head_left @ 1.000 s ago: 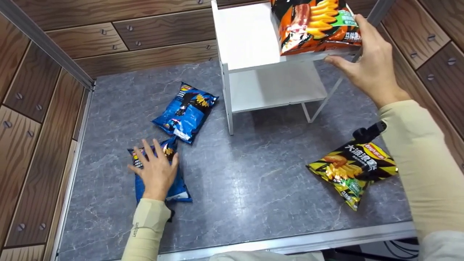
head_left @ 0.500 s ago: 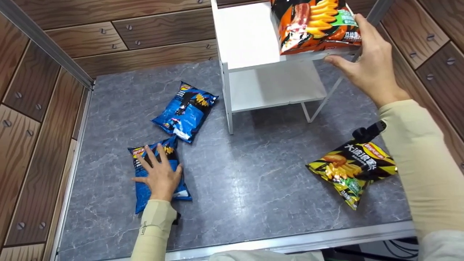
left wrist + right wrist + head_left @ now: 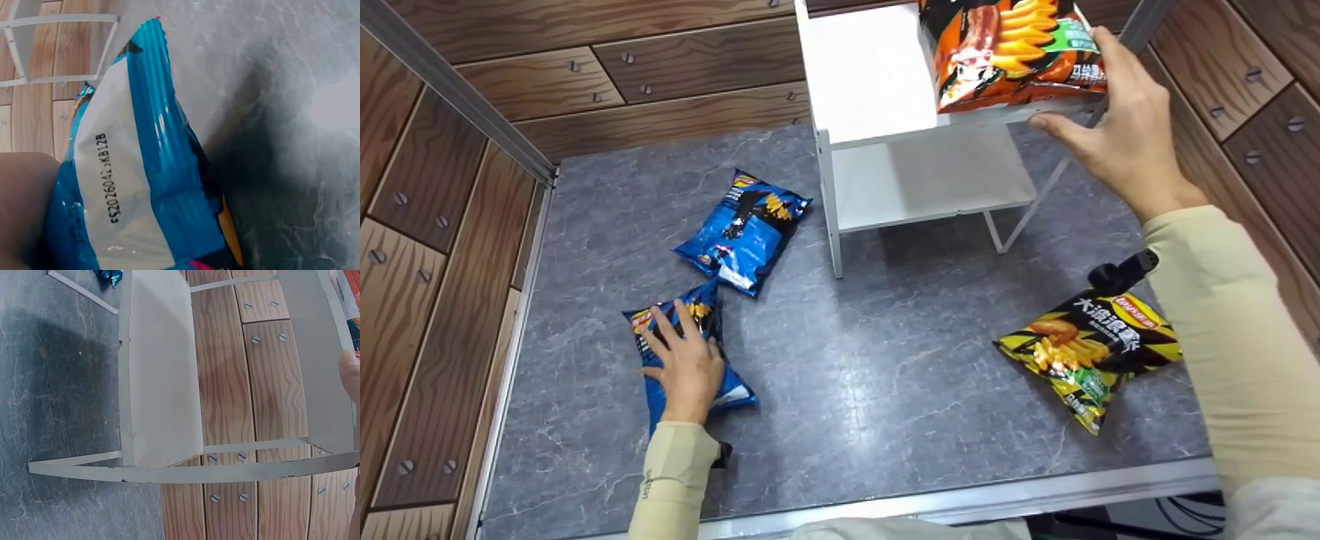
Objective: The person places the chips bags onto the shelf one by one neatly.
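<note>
Head view: I see my left hand [image 3: 688,369] lying on a blue chip bag [image 3: 690,352] at the near left of the grey marbled table [image 3: 885,375]. Its fingers [image 3: 664,330] curl over the bag's upper part and grip it. A second blue chip bag [image 3: 744,229] lies just beyond, near the first one's far corner. My right hand [image 3: 1125,131] is up at the front right corner of the white shelf [image 3: 870,75], its fingers spread beside an orange chip bag [image 3: 1011,49] that rests on the top board; the thumb sits under the board's edge. I cannot tell whether the fingers touch the bag. A yellow and black chip bag [image 3: 1091,352] lies on the table at the right, well apart from the shelf.

Left wrist view: the blue chip bag [image 3: 140,185] fills the frame, its white back seam with a printed code facing the camera, part of my hand at the lower left edge.

Right wrist view: the white shelf [image 3: 163,377] shows from below against wood-patterned wall panels [image 3: 225,382], with one fingertip at the right edge.
</note>
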Demonstrator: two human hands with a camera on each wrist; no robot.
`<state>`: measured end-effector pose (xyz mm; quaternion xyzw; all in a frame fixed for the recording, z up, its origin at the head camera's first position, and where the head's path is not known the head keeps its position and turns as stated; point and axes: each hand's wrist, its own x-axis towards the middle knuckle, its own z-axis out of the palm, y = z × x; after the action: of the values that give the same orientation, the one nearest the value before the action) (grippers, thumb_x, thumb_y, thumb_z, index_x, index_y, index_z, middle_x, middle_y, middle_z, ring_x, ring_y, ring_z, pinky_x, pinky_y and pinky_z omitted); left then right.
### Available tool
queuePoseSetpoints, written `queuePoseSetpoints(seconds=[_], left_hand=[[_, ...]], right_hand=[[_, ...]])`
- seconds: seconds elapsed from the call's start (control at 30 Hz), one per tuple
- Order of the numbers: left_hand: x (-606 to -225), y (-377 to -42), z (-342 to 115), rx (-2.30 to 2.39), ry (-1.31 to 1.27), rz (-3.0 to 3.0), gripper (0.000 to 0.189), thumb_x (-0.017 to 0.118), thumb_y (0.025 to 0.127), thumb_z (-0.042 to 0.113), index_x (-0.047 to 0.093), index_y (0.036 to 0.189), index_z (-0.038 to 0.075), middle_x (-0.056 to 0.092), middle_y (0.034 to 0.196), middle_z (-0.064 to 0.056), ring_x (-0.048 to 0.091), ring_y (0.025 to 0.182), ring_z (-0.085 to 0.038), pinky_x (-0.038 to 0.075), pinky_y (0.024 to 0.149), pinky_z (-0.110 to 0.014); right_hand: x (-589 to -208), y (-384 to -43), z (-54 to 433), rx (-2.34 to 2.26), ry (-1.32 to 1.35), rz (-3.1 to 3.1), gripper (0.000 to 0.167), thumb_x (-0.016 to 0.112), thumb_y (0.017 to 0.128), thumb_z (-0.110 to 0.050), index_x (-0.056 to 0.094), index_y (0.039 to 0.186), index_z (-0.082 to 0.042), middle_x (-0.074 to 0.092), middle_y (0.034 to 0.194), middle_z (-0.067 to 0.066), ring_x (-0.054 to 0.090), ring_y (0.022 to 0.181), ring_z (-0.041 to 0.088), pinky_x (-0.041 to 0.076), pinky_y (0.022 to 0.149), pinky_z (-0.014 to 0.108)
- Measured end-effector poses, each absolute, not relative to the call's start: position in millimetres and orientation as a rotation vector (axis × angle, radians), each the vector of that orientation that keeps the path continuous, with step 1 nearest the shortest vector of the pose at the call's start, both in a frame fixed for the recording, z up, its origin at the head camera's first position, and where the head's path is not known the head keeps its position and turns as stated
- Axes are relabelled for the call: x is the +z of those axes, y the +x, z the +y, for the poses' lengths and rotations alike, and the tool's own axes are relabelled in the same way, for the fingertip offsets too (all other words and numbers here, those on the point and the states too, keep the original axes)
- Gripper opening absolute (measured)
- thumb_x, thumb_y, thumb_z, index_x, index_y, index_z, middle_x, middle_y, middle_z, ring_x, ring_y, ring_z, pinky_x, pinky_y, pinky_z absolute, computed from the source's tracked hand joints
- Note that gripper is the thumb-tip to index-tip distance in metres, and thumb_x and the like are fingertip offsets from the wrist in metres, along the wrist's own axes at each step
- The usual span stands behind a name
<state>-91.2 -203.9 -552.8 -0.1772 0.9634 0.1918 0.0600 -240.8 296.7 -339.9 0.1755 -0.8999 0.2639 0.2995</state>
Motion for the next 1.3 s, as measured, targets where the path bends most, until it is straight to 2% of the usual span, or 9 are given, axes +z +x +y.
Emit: queuePoseSetpoints(seconds=[0.27, 0.33, 0.53, 0.7, 0.87, 0.93, 1.13, 1.3], left_hand=[[-529, -94, -208, 0.855, -0.542, 2.801, 0.072, 0.039, 0.106, 0.018, -0.008, 0.16, 0.014, -0.017, 0.164, -0.021, -0.016, 0.148, -0.05, 0.024, 0.106, -0.077], [-523, -94, -210, 0.931, -0.538, 2.796, 0.07, 0.038, 0.106, 0.018, -0.008, 0.16, 0.014, -0.018, 0.164, -0.021, -0.015, 0.149, -0.049, 0.023, 0.111, -0.073], [-507, -93, -214, 1.194, -0.536, 2.804, 0.068, 0.038, 0.106, 0.018, -0.004, 0.16, 0.015, -0.014, 0.166, -0.015, -0.012, 0.153, -0.04, 0.009, 0.122, -0.061], [-497, -95, -209, 1.47, -0.508, 2.759, 0.068, 0.04, 0.106, 0.02, -0.001, 0.161, 0.024, -0.008, 0.168, -0.006, -0.003, 0.156, -0.029, 0.009, 0.125, -0.056], [-497, -100, -198, 1.715, -0.447, 2.668, 0.067, 0.043, 0.105, 0.023, 0.006, 0.16, 0.032, 0.005, 0.168, 0.005, 0.004, 0.156, -0.019, 0.008, 0.127, -0.048], [-498, -103, -193, 1.789, -0.441, 2.609, 0.066, 0.043, 0.105, 0.025, 0.007, 0.16, 0.035, 0.007, 0.167, 0.008, 0.006, 0.155, -0.017, 0.008, 0.127, -0.047], [-502, -111, -177, 1.936, -0.447, 2.424, 0.065, 0.046, 0.105, 0.028, 0.011, 0.159, 0.038, 0.011, 0.167, 0.009, 0.01, 0.155, -0.017, 0.011, 0.126, -0.046], [-508, -120, -165, 1.99, -0.492, 2.314, 0.065, 0.047, 0.105, 0.029, 0.012, 0.159, 0.036, 0.01, 0.167, 0.008, 0.008, 0.155, -0.019, 0.009, 0.126, -0.047]], right_hand=[[-339, -240, 296, 0.705, 0.463, -2.395, 0.089, 0.085, 0.078, -0.028, 0.04, 0.15, -0.001, 0.047, 0.15, 0.019, 0.046, 0.137, 0.036, 0.035, 0.118, 0.043], [-339, -239, 296, 0.687, 0.486, -2.387, 0.089, 0.084, 0.079, -0.03, 0.039, 0.15, -0.001, 0.046, 0.151, 0.02, 0.046, 0.138, 0.037, 0.034, 0.118, 0.043], [-338, -240, 295, 0.694, 0.507, -2.378, 0.088, 0.083, 0.08, -0.032, 0.039, 0.151, -0.004, 0.046, 0.151, 0.019, 0.046, 0.137, 0.035, 0.034, 0.119, 0.041], [-338, -239, 295, 0.735, 0.462, -2.385, 0.088, 0.085, 0.078, -0.031, 0.041, 0.151, -0.008, 0.047, 0.151, 0.014, 0.048, 0.137, 0.031, 0.035, 0.118, 0.039], [-341, -241, 295, 0.736, 0.452, -2.386, 0.089, 0.086, 0.077, -0.028, 0.041, 0.15, -0.004, 0.046, 0.152, 0.017, 0.045, 0.139, 0.032, 0.032, 0.12, 0.038], [-342, -241, 295, 0.728, 0.468, -2.386, 0.089, 0.085, 0.078, -0.028, 0.04, 0.15, -0.002, 0.045, 0.152, 0.019, 0.044, 0.14, 0.034, 0.032, 0.12, 0.038], [-343, -239, 297, 0.683, 0.497, -2.39, 0.089, 0.083, 0.08, -0.03, 0.038, 0.151, -0.001, 0.045, 0.151, 0.021, 0.045, 0.139, 0.037, 0.034, 0.118, 0.044], [-340, -238, 298, 0.676, 0.508, -2.385, 0.087, 0.081, 0.082, -0.032, 0.038, 0.152, -0.003, 0.044, 0.152, 0.02, 0.045, 0.139, 0.036, 0.034, 0.119, 0.042]])
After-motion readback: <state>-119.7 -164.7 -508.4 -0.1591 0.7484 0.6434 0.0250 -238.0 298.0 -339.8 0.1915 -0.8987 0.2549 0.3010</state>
